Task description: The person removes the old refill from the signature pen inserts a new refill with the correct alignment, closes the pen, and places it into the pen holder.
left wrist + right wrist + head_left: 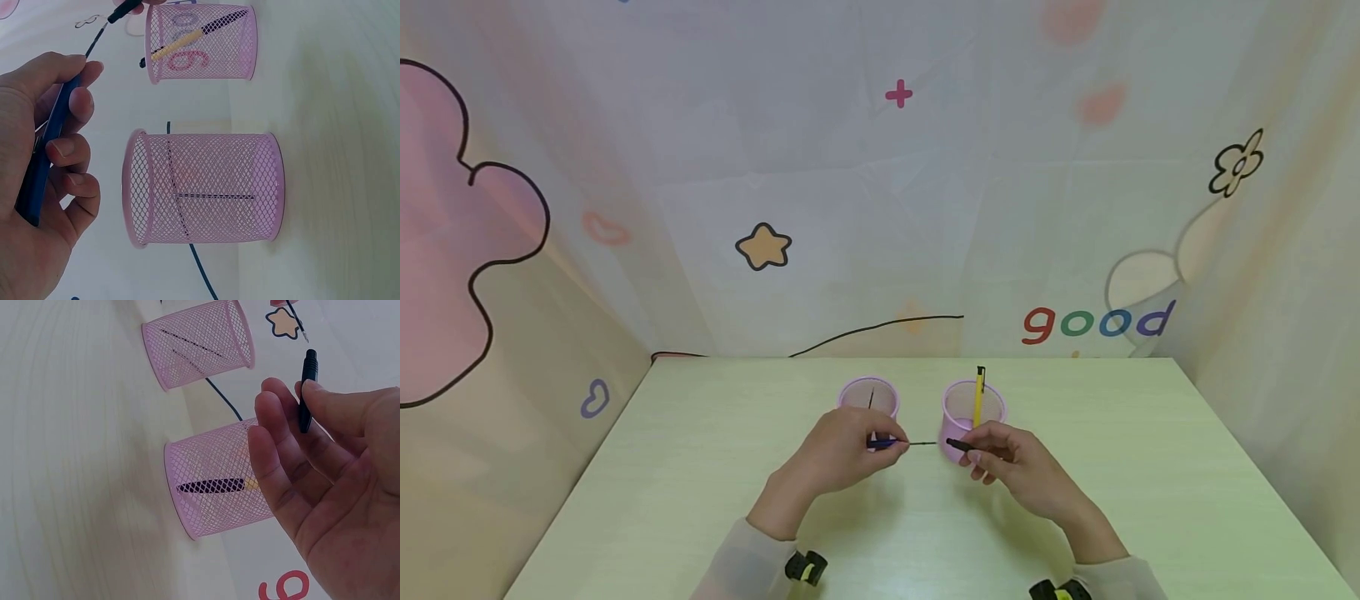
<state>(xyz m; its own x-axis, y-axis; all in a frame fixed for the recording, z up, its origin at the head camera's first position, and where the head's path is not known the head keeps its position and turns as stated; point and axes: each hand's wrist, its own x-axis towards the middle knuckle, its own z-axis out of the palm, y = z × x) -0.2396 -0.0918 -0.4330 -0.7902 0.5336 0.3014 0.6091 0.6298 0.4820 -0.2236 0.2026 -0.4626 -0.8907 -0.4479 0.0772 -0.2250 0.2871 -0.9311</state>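
My left hand [850, 454] grips the blue barrel [47, 150] of a pen, a thin refill [95, 42] sticking out of its end toward the right. Facing it, my right hand [1022, 467] pinches the black front section [309, 365] of a pen between thumb and fingers. A small gap separates the refill's tip from this piece. Behind the left hand is a pink mesh pen holder [219, 219] with a thin dark stick [871, 398] in it, perhaps a refill. A second pink mesh pen holder [953, 429], behind the right hand, holds a yellow and black pen [978, 396].
Both holders stand upright side by side on the pale table [700, 467], with a gap between them. A printed curtain [850, 208] hangs behind the table's back edge and along both sides.
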